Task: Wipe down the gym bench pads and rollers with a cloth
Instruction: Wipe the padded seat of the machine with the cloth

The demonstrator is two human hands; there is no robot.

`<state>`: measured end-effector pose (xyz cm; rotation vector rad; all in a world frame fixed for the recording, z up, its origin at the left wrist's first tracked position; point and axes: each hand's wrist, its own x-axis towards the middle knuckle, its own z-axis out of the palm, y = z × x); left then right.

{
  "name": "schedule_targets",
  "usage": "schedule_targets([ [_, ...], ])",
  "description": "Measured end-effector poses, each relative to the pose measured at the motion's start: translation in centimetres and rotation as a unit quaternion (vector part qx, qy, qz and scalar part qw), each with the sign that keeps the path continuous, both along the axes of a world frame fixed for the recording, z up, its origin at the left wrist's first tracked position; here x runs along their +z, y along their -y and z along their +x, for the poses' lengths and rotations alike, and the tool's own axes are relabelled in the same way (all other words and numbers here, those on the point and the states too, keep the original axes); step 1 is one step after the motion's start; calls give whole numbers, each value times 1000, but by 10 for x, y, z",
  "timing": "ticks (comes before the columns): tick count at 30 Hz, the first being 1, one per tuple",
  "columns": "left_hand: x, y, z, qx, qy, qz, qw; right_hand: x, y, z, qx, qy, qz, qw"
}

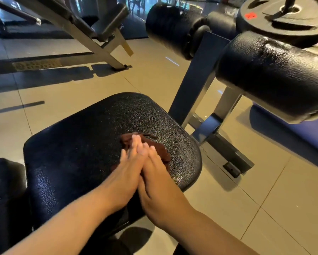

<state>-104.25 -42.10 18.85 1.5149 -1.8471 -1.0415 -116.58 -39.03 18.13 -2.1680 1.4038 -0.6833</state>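
Fingers (135, 144) of left hand (126, 172) and right hand (154, 181) lie straight, pressing the cloth (162, 153) flat on the pad (80, 144), curled round nothing; judged early: pad wipe underway, rollers (265, 76) apparently left to do

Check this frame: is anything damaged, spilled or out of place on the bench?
Only wear: the near roller shows a scuffed, shiny patch on top, and the seat pad looks crackled. Nothing spilled or askew.
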Motion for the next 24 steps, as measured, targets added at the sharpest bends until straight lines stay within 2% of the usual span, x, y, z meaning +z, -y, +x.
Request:
schedule_targets([
  [2,10,-7,5,33,-192,57,979,-12,1,-7,-11,-119,-50,992],
  [4,13,-10,25,18,-247,60,967,-17,-1,-22,-34,-198,-78,977],
  [8,-1,-25,65,27,-131,-3,991,-18,22,-57,-71,-223,-82,969],
  [12,-11,-30,72,36,-66,-17,997,-9,61,-51,-141,-199,-32,969],
  [14,-16,-27,75,45,-36,-42,997,-10,56,-29,-110,-194,-39,974],
  [16,-17,-27,77,50,-27,-49,997,-13,31,-17,-38,-187,-53,980],
  [19,-19,-35,81,17,-18,-55,998,-16,3,-45,16,-166,-44,985],
  [21,-21,-41,84,3,-12,-67,998,-17,12,-71,-33,-149,-49,987],
  [24,-22,-45,86,40,-19,-73,996,-10,46,-71,-127,-138,-24,982],
])
